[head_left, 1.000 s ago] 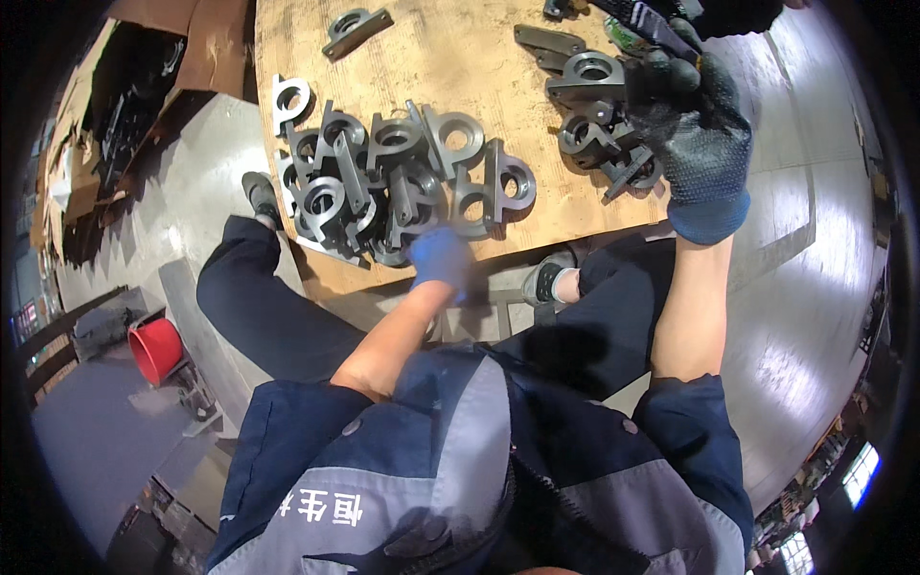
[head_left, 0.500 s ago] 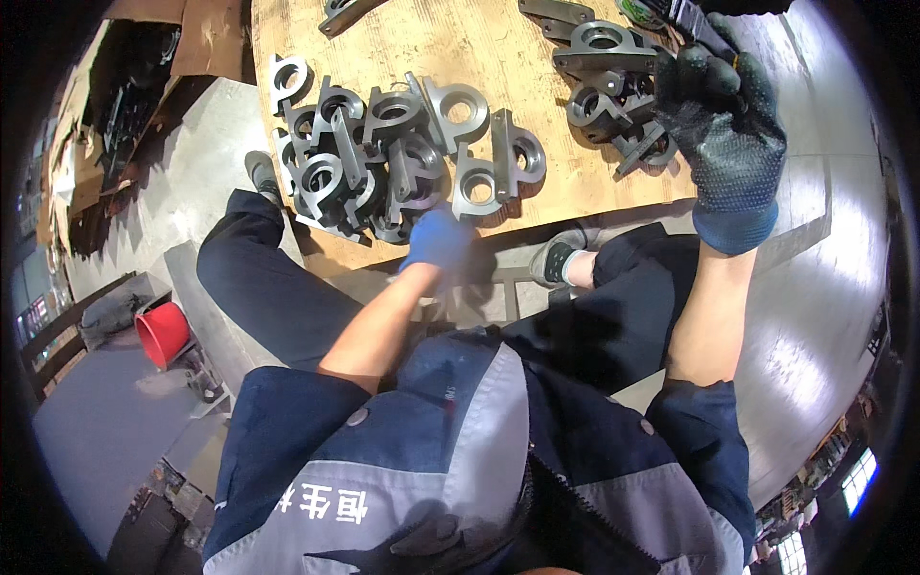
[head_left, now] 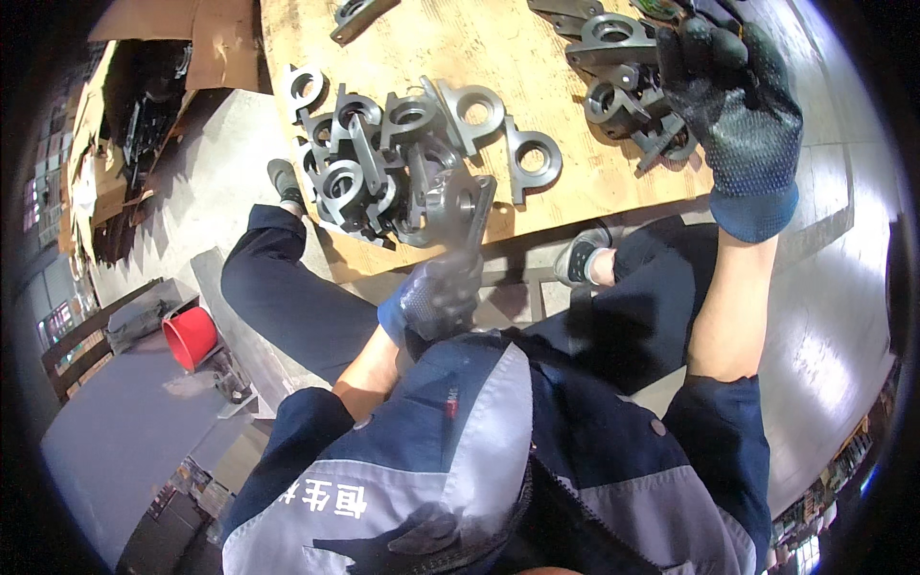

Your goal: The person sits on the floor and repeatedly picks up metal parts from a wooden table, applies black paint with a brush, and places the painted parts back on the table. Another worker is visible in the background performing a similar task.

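Note:
My left hand, in a dark glove with a blue cuff, is closed on a grey metal bracket with a ring hole. It lifts this bracket, slightly blurred, above my lap at the table's near edge. Just beyond lies a heap of similar ring brackets. One flat bracket rests apart, to the right of the heap. At the upper right my gloved right hand is raised with its fingers curled round a dark elongated tool. Most of that tool is cut off by the frame's top, so its kind cannot be made out.
A second pile of brackets lies on the wooden tabletop, left of my right hand. Another bracket sits at the far edge. To the left are an open cardboard box and a red bucket.
My left hand has drawn back toward my lap, bringing a bracket off the near right of the heap. My right hand stays raised at the upper right. The whole view has shifted slightly.

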Motion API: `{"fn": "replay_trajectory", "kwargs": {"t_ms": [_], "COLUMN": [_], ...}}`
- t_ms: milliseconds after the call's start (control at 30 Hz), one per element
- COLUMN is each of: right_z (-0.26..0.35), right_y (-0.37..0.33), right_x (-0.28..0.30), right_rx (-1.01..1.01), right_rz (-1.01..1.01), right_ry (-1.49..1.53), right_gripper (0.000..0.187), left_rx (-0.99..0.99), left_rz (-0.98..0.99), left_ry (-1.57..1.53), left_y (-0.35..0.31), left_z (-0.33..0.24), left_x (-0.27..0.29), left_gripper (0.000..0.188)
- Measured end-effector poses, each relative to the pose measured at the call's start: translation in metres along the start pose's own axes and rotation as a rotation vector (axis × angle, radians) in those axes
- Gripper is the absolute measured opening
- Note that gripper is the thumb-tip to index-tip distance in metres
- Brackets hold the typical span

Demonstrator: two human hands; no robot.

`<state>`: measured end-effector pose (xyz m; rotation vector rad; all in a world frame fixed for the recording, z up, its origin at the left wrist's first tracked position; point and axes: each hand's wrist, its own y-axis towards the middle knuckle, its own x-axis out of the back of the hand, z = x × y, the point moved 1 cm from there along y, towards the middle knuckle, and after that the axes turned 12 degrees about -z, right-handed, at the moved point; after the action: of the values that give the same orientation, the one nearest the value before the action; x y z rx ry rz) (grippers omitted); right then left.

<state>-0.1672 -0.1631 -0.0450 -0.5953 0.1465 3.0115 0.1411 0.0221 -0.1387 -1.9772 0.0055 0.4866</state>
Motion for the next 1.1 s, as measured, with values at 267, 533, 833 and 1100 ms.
{"fn": "replay_trajectory", "kwargs": {"t_ms": [267, 533, 833, 1100], "right_z": [-0.011, -0.004, -0.003, -0.033], "right_y": [0.009, 0.015, 0.022, 0.036], "right_x": [-0.009, -0.030, -0.041, -0.032], "right_rx": [-0.242, -0.248, -0.363, -0.518], "right_rz": [0.046, -0.017, -0.236, -0.452], "right_ry": [0.548, 0.471, 0.467, 0.543], "right_gripper": [0.036, 0.038, 0.040, 0.033], "left_rx": [-0.472, -0.672, -0.582, -0.727], "left_rz": [-0.177, -0.691, -0.521, -1.256], "left_ry": [0.507, 0.967, 1.021, 1.275], "left_y": [0.038, 0.101, 0.098, 0.229], "left_z": [-0.011, -0.076, -0.151, -0.337], "left_x": [0.023, -0.028, -0.008, 0.128], "left_gripper": [0.016, 0.033, 0.046, 0.059]}}
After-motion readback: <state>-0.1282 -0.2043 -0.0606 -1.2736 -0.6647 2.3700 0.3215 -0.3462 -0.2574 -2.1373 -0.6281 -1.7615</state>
